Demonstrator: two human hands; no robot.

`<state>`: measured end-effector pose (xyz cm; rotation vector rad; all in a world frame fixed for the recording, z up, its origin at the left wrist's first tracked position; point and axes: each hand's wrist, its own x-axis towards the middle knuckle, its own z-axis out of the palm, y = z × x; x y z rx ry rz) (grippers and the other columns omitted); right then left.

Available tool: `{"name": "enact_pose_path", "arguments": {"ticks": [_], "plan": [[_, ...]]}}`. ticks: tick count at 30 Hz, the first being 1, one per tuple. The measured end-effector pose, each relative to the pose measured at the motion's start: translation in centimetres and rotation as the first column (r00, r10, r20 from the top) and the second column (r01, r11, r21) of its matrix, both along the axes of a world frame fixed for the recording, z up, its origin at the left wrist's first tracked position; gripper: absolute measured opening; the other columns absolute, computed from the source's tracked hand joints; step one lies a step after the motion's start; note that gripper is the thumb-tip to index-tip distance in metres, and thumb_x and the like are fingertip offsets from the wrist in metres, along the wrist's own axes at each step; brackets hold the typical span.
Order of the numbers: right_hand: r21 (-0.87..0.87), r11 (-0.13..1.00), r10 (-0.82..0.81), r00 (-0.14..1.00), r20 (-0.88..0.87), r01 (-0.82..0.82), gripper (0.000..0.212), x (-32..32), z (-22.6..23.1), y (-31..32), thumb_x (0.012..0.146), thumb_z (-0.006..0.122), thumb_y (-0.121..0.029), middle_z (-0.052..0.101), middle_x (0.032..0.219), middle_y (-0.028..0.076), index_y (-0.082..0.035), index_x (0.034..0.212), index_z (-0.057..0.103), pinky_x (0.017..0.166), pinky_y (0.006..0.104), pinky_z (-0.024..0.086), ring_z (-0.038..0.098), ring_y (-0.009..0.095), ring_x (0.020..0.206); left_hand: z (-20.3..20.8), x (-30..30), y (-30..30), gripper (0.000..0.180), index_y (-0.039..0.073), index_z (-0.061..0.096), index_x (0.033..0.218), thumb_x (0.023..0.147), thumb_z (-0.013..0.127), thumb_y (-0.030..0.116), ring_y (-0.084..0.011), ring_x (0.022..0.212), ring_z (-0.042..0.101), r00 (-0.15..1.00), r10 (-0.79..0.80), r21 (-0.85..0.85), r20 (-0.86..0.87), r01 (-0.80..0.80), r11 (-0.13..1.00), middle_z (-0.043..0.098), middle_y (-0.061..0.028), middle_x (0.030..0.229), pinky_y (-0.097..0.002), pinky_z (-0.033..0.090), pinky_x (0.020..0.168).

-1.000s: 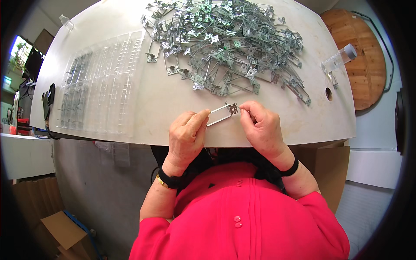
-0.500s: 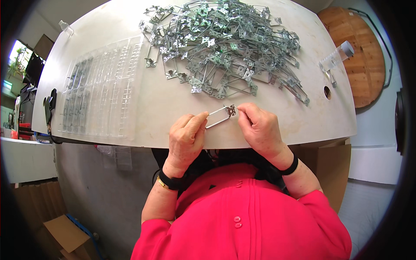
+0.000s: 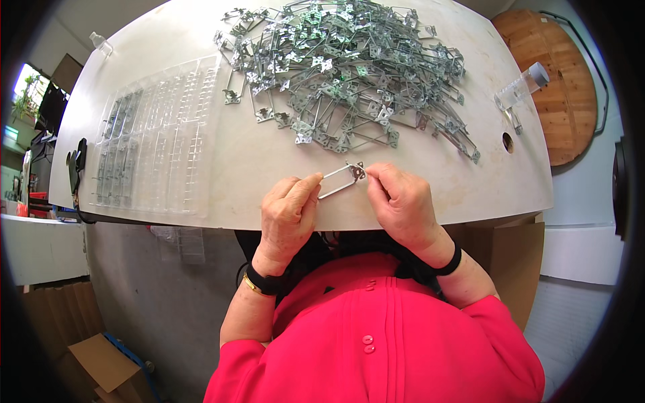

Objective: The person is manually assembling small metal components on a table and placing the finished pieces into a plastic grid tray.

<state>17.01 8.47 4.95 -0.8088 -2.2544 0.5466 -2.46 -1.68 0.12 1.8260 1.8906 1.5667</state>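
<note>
Between thumb and fingers, my left hand pinches one end of a metal bracket made of two parallel rods with a holed plate at its right end. The bracket is held just above the table's near edge, tilted up to the right. My right hand is closed in a pinch at the plate; whatever its fingertips hold is too small to make out. Beyond both hands lies a large tangled heap of similar metal brackets.
Left on the white table lies a clear plastic tray, with metal brackets in its left columns. A clear bottle stands at the right, near a round hole. A dark-handled tool rests at the left edge.
My right hand has shifted slightly left, bringing its fingertips closer to the bracket's plate. The left hand and the bracket have hardly moved.
</note>
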Motion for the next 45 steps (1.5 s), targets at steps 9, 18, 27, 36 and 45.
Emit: {"name": "enact_pose_path", "arguments": {"ticks": [9, 18, 27, 36, 45], "plan": [[0.078, 0.996, 0.031, 0.994, 0.102, -0.039, 0.015, 0.2, 0.0, 0.2, 0.093, 0.073, 0.003, 0.072, 0.085, 0.015, -0.003, 0.106, 0.069, 0.067, 0.0427, 0.056, 0.071, 0.035, 0.074, 0.1, 0.0, -0.1, 0.021, 0.001, 0.077, 0.111, 0.091, 0.076, -0.005, -0.0278, 0.069, 0.062, 1.000, 0.000, -0.015, -0.001, 0.000, 1.000, 0.064, -0.0113, 0.078, -0.0389, 0.050, 0.064], [0.118, 0.992, 0.027, 0.988, 0.151, -0.045, 0.017, 0.2, -0.3, 0.2, 0.091, 0.072, -0.001, 0.072, 0.085, 0.014, -0.004, 0.107, 0.068, 0.069, 0.0454, 0.057, 0.072, 0.036, 0.077, 0.1, -0.1, -0.2, 0.022, 0.002, 0.076, 0.111, 0.090, 0.076, -0.005, -0.0304, 0.072, 0.065, 1.000, 0.005, -0.046, -0.016, -0.006, 0.999, 0.065, -0.0120, 0.079, -0.0411, 0.052, 0.066], [0.096, 0.995, 0.027, 0.991, 0.134, -0.040, 0.016, 0.4, 0.0, 0.1, 0.091, 0.073, 0.003, 0.074, 0.089, 0.018, -0.001, 0.107, 0.071, 0.070, 0.0440, 0.058, 0.073, 0.037, 0.079, -0.2, 0.0, 0.0, 0.020, 0.000, 0.077, 0.111, 0.092, 0.076, -0.007, -0.0249, 0.066, 0.060, 1.000, 0.004, 0.006, -0.001, -0.004, 1.000, 0.063, -0.0107, 0.076, -0.0368, 0.048, 0.062], [0.095, 0.995, 0.013, 0.993, 0.114, -0.024, 0.017, 0.5, -0.4, 0.1, 0.091, 0.073, -0.001, 0.072, 0.085, 0.016, -0.003, 0.107, 0.068, 0.068, 0.0465, 0.057, 0.071, 0.037, 0.077, -0.1, 0.0, 0.0, 0.020, 0.000, 0.078, 0.111, 0.092, 0.076, -0.006, -0.0251, 0.066, 0.060, 1.000, 0.005, 0.002, 0.002, -0.005, 1.000, 0.064, -0.0109, 0.076, -0.0365, 0.048, 0.062], [0.114, 0.994, -0.006, 0.995, 0.095, -0.005, 0.015, 0.3, -0.6, 0.2, 0.091, 0.072, -0.001, 0.072, 0.084, 0.015, -0.003, 0.106, 0.068, 0.068, 0.0460, 0.057, 0.072, 0.036, 0.077, -0.1, -0.1, 0.1, 0.019, 0.000, 0.077, 0.111, 0.092, 0.076, -0.006, -0.0252, 0.066, 0.060, 1.000, 0.002, 0.001, 0.003, -0.002, 1.000, 0.064, -0.0109, 0.076, -0.0368, 0.048, 0.062]]}}
